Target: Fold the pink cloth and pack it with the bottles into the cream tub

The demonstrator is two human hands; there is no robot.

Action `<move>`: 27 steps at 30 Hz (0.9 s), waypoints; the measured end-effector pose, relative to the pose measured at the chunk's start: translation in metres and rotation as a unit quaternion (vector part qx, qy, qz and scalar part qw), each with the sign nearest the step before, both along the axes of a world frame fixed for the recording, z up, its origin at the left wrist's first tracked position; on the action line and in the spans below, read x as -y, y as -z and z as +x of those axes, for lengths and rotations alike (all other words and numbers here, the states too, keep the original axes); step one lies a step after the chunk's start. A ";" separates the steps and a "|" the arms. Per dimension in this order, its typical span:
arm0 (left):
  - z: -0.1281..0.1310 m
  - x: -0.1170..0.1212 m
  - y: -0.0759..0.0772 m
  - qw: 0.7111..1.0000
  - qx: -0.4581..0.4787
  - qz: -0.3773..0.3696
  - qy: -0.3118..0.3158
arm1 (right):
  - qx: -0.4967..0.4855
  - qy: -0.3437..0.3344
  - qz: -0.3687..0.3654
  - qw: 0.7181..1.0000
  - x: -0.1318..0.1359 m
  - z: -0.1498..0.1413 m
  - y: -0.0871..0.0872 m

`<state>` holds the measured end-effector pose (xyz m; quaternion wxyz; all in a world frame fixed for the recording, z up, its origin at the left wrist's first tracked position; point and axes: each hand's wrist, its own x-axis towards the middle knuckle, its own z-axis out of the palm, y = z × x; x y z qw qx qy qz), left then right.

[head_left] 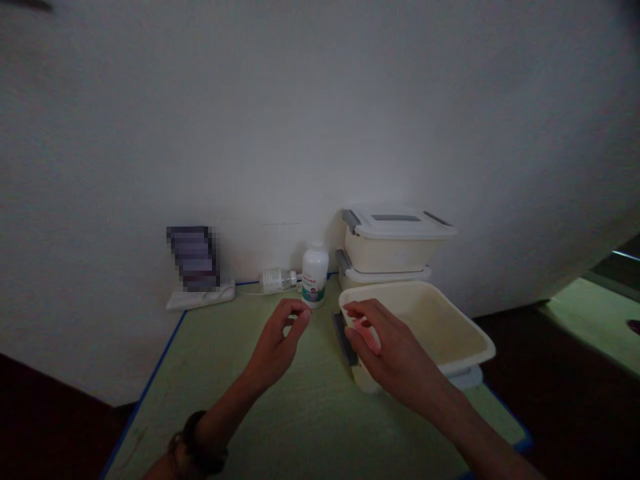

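My left hand (278, 343) hovers over the green table (300, 413), thumb and forefinger pinched together; whatever is between them is too small to make out. My right hand (387, 347) is beside it with curled fingers, over the near-left corner of an open cream plastic tub (450, 333). Just beyond my left hand stands a white bottle (315, 273) with a coloured label. A small clear bottle (275, 279) lies on its side to its left, against the wall.
Two lidded cream containers (395, 243) are stacked behind the tub at the wall. A blurred-out screen (194, 257) stands on a white base at the table's back left. The table has a blue edge. A second green surface (595, 320) lies at the right.
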<state>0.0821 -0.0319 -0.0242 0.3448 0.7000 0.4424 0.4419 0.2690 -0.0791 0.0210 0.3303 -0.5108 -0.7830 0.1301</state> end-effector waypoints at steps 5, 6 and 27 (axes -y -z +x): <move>0.016 -0.004 0.004 1.000 0.007 -0.020 0.020 | 0.034 0.021 0.007 0.999 -0.010 0.019 0.005; 0.019 -0.005 0.005 0.999 0.008 -0.028 0.027 | 0.042 0.028 0.009 0.999 -0.011 0.024 0.005; -0.021 -0.010 -0.016 0.931 0.211 -0.299 -0.006 | -0.018 0.188 -0.200 0.962 -0.029 0.099 -0.009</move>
